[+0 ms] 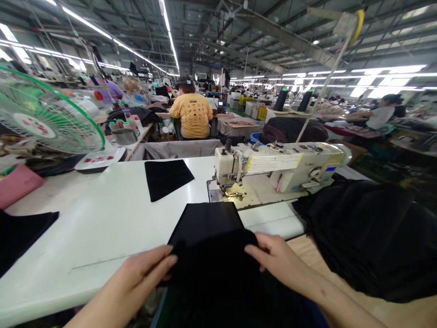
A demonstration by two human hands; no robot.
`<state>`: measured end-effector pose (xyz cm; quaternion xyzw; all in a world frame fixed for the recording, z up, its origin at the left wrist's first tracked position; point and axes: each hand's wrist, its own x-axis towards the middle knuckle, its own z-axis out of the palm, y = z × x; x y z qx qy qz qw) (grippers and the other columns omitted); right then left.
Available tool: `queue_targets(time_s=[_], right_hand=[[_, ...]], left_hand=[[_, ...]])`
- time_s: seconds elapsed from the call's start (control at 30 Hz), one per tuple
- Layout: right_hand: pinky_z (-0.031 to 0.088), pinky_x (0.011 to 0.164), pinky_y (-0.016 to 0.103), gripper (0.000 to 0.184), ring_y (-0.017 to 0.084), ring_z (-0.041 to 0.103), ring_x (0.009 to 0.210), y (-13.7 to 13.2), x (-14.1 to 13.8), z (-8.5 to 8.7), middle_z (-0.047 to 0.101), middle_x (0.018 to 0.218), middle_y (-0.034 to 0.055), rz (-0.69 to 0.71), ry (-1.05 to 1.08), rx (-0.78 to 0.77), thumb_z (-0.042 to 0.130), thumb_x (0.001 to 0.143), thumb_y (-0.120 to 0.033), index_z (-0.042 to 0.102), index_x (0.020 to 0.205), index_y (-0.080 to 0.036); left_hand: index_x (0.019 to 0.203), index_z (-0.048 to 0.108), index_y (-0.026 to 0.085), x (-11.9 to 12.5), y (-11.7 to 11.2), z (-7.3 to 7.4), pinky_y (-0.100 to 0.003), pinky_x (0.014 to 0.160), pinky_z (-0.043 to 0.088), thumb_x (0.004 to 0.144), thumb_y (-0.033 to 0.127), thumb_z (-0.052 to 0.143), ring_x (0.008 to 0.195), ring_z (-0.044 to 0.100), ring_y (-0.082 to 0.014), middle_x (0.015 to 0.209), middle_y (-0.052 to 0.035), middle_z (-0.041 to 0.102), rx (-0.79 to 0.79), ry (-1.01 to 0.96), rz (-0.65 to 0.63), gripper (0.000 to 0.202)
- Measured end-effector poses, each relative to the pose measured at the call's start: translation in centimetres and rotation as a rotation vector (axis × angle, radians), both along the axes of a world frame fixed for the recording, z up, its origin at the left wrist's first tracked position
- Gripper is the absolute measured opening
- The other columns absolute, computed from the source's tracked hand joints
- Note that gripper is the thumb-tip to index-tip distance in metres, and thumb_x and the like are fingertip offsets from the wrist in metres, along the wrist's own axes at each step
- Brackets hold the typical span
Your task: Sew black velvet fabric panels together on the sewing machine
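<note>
White table (112, 214) beneath; sewing machine (290, 178) at 3 o'clock. Black cloth (211, 241) at 6, gripped both sides: left hand (143, 269) at 7, right hand (277, 257) at 5, fingers pinched closed. Even tension should limit creasing.

Seen from the wearer, the white table (119, 223) bears a sewing machine (288, 180) at one o'clock, a flat black panel (169, 180) at eleven, dark cloth (23, 237) at ten, and a black cloth's far end (210, 221) at twelve.
</note>
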<state>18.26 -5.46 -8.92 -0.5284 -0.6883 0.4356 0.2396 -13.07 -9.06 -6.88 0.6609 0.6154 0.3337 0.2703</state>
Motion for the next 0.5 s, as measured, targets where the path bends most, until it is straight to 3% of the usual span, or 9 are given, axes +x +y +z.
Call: queue_targets(time_s=[0.07, 0.17, 0.23, 0.3, 0.37, 0.5], right_hand=[[0.039, 0.053, 0.026, 0.033, 0.014, 0.049, 0.054, 3.2, -1.1, -1.6, 0.044, 0.056, -0.0061, -0.105, -0.042, 0.147, 0.061, 0.089, -0.04, 0.049, 0.063, -0.023], [0.046, 0.076, 0.031, 0.028, 0.019, 0.057, 0.079, 7.4, -2.7, -3.6, 0.056, 0.076, -0.0001, -0.177, -0.097, 0.331, 0.067, 0.082, -0.031, 0.049, 0.062, -0.023], [0.044, 0.091, 0.035, 0.021, 0.023, 0.057, 0.097, 9.3, -3.5, -4.6, 0.06, 0.093, 0.0042, -0.206, -0.107, 0.35, 0.07, 0.077, -0.025, 0.054, 0.065, -0.022], [0.043, 0.093, 0.038, 0.017, 0.024, 0.056, 0.098, 10.5, -4.1, -5.3, 0.06, 0.094, 0.0051, -0.234, -0.124, 0.337, 0.072, 0.074, -0.021, 0.056, 0.067, -0.022], [0.044, 0.089, 0.038, 0.018, 0.023, 0.057, 0.091, 11.2, -4.3, -5.7, 0.06, 0.087, 0.0033, -0.249, -0.132, 0.308, 0.073, 0.071, -0.018, 0.057, 0.067, -0.022], [0.044, 0.087, 0.037, 0.021, 0.021, 0.057, 0.084, 11.3, -4.1, -5.7, 0.059, 0.08, 0.0008, -0.244, -0.068, 0.278, 0.073, 0.069, -0.016, 0.054, 0.063, -0.022]], left_hand=[[0.072, 0.065, 0.025, 0.0, 4.2, -0.2, -0.03, 0.06, 0.05, 0.086, 0.052, 0.051, 0.06, 0.065, -0.0228, 0.064, -0.0011, 0.067, -0.056, 0.177, -0.037, 0.034], [0.079, 0.064, 0.023, 0.5, 9.6, -1.5, -0.036, 0.074, 0.049, 0.09, 0.04, 0.044, 0.081, 0.067, -0.028, 0.082, -0.0072, 0.069, -0.019, 0.472, 0.031, 0.028], [0.08, 0.062, 0.021, 0.7, 12.0, -2.8, -0.038, 0.079, 0.049, 0.086, 0.033, 0.049, 0.093, 0.064, -0.0302, 0.095, -0.0111, 0.067, -0.008, 0.552, 0.046, 0.019], [0.082, 0.06, 0.021, 0.7, 13.3, -3.8, -0.038, 0.082, 0.048, 0.08, 0.026, 0.054, 0.097, 0.062, -0.0301, 0.1, -0.0121, 0.065, -0.004, 0.539, 0.03, 0.008], [0.079, 0.056, 0.021, 0.7, 13.9, -4.5, -0.038, 0.08, 0.048, 0.076, 0.02, 0.055, 0.09, 0.063, -0.028, 0.09, -0.0093, 0.064, -0.017, 0.499, -0.001, 0.004], [0.074, 0.048, 0.023, 0.8, 13.4, -4.6, -0.035, 0.077, 0.049, 0.076, 0.017, 0.049, 0.079, 0.062, -0.0237, 0.077, -0.0044, 0.061, 0.0, 0.399, -0.024, 0.007]])
